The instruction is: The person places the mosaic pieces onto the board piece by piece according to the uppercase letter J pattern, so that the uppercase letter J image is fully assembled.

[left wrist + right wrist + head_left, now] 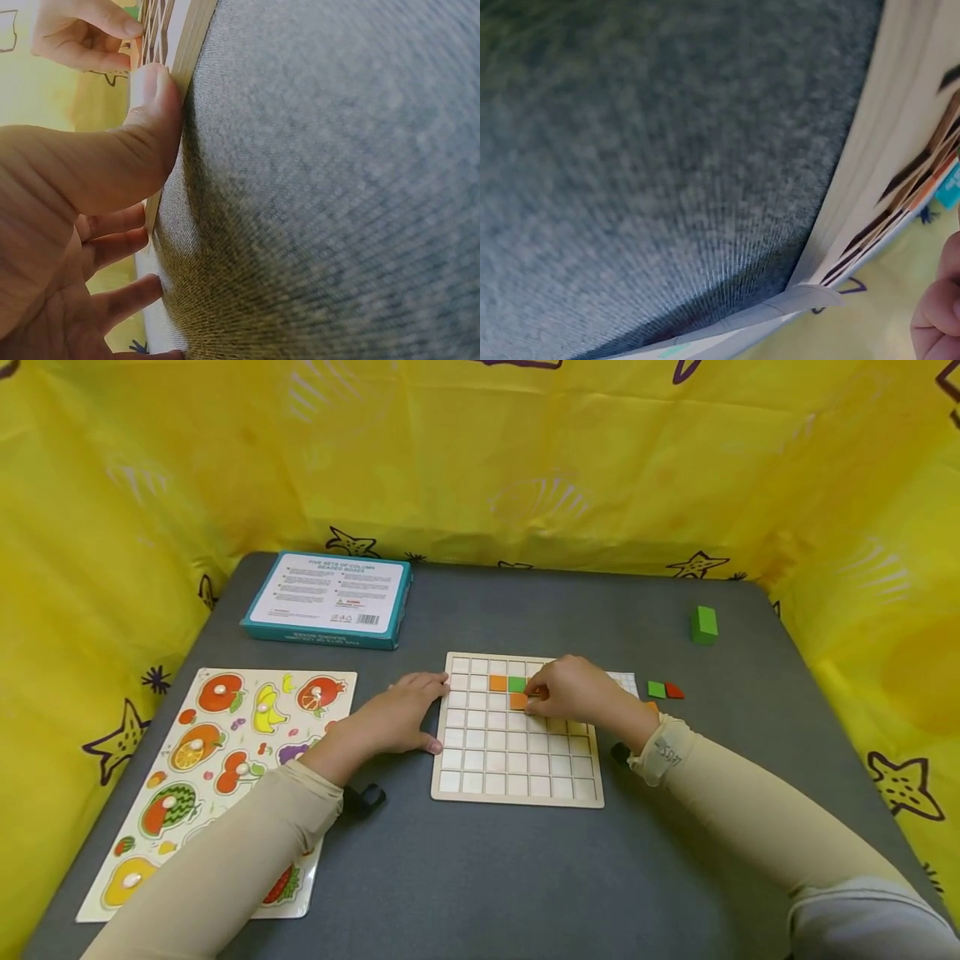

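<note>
A wooden grid board (517, 799) lies on the table, with an orange square tile (498, 682) and a green square tile (517, 684) side by side in its upper part. My left hand (401, 714) rests against the board's left edge, thumb and fingers spread along it; the thumb (154, 112) touches the rim in the left wrist view. Over the board, my right hand (572, 693) pinches at a second orange tile (518, 702) just below the green one. Its fingertips partly cover that spot. Only part of the right hand shows in the right wrist view.
Right of the board lie a gridded paper (624, 680), partly hidden, a loose green tile (656, 690), a red piece (674, 691) and a green block (704, 625). A fruit puzzle board (330, 689) lies left, under my left forearm. A teal-edged box (330, 597) sits behind.
</note>
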`<act>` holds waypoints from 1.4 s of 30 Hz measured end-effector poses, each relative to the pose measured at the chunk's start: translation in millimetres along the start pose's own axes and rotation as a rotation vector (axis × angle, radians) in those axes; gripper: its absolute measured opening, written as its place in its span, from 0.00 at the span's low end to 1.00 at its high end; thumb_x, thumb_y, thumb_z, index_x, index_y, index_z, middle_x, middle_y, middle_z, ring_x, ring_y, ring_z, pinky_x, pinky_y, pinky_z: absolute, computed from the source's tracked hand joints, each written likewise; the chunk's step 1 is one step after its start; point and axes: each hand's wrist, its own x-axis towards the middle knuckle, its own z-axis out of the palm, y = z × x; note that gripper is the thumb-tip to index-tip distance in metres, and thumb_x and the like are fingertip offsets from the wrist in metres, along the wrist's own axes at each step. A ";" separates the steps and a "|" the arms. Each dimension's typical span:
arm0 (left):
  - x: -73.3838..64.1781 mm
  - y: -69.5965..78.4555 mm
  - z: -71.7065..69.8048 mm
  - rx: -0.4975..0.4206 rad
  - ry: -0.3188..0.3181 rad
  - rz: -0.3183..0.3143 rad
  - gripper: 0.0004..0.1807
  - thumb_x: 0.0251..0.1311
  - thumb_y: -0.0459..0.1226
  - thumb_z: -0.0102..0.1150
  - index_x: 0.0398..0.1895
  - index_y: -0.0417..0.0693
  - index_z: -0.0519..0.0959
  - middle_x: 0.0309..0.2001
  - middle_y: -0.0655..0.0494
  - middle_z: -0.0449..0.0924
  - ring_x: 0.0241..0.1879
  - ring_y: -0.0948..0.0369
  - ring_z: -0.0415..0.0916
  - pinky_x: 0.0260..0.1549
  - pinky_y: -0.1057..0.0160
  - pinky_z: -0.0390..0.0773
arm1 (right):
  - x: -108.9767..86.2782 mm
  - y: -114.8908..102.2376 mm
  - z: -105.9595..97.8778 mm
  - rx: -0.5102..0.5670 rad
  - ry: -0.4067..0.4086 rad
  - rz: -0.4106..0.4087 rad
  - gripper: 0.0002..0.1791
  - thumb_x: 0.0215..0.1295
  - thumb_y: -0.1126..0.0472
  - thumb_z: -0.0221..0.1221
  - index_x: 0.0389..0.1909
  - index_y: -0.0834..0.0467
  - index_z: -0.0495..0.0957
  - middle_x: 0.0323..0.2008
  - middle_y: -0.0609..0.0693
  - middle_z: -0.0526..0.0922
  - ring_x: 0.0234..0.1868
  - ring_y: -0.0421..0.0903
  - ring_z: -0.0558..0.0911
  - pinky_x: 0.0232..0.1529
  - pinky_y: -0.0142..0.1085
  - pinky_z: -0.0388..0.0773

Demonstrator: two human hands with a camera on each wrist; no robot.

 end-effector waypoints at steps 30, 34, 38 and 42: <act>0.6 -1.3 0.0 -0.013 -0.003 0.001 0.48 0.46 0.49 0.76 0.69 0.39 0.66 0.74 0.47 0.54 0.73 0.48 0.47 0.65 0.37 0.53 | -124.4 122.5 -43.8 0.079 0.022 0.350 0.22 0.59 0.49 0.69 0.49 0.59 0.84 0.31 0.45 0.82 0.29 0.46 0.75 0.32 0.41 0.72; 1.5 -0.3 -0.1 -0.016 -0.006 -0.002 0.48 0.46 0.49 0.76 0.69 0.39 0.65 0.74 0.48 0.54 0.73 0.48 0.47 0.65 0.37 0.54 | -131.2 141.6 -39.9 0.080 0.002 0.370 0.25 0.60 0.45 0.67 0.53 0.57 0.82 0.30 0.44 0.82 0.29 0.46 0.75 0.30 0.41 0.72; 1.0 1.2 -0.6 -0.011 -0.009 -0.009 0.49 0.47 0.50 0.76 0.70 0.40 0.65 0.74 0.48 0.54 0.73 0.48 0.47 0.64 0.37 0.55 | -129.0 146.8 -37.6 0.081 -0.010 0.370 0.26 0.61 0.46 0.66 0.55 0.57 0.81 0.25 0.45 0.78 0.25 0.46 0.72 0.26 0.40 0.68; 0.1 1.6 -0.9 -0.007 -0.010 -0.017 0.49 0.47 0.50 0.76 0.70 0.40 0.65 0.75 0.48 0.54 0.73 0.48 0.46 0.65 0.37 0.54 | -124.3 147.2 -36.9 0.073 -0.009 0.359 0.24 0.61 0.48 0.67 0.53 0.58 0.82 0.29 0.46 0.81 0.28 0.46 0.73 0.29 0.41 0.71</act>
